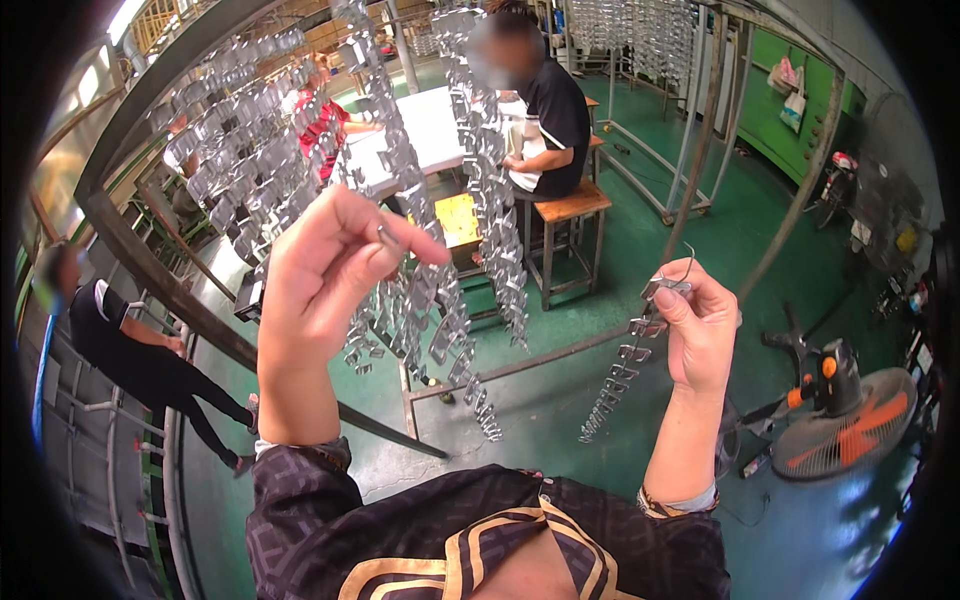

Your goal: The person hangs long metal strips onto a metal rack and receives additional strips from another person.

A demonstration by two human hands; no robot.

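Note:
My right hand is raised and grips the top of a hanging string of small silver metal clips; a wire hook sticks up above the fingers. My left hand is raised with thumb and fingers pinched on a thin wire at the top of another string of clips that hangs from a metal rack. Several more strings of the same shiny clips dangle from the rack around and behind my left hand.
A dark steel rack frame slants across the left. A person in black sits on a wooden stool beside a white table. Another person stands at the left. A floor fan stands at the right on the green floor.

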